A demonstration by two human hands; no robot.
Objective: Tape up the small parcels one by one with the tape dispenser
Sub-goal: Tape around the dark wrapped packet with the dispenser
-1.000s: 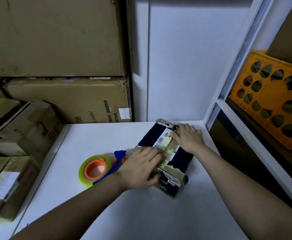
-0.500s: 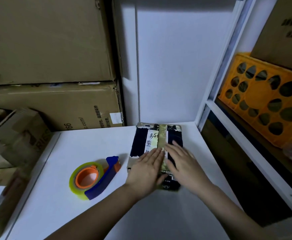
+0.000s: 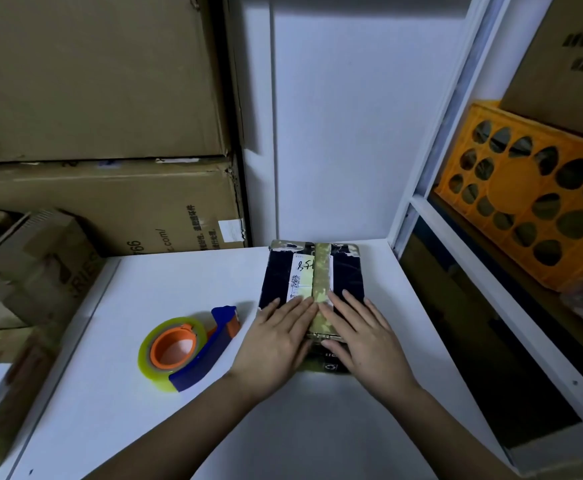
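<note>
Fingers (image 3: 295,308) flat — both hands pressing parcel (image 3: 279,271).

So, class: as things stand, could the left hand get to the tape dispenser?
Probably yes: the tape dispenser lies just beside the left hand on the table, nothing between them.

**A stockroom packing corner**

Large cardboard cartons (image 3: 103,81) are standing stacked against the wall on the left, smaller boxes (image 3: 30,271) crowding beside a white surface (image 3: 144,427) — a packing spot. On the right, white metal shelving (image 3: 432,202) is carrying an orange plastic crate (image 3: 525,202) and another carton. A tape dispenser (image 3: 186,348) is lying beside a taped parcel (image 3: 312,271).
</note>
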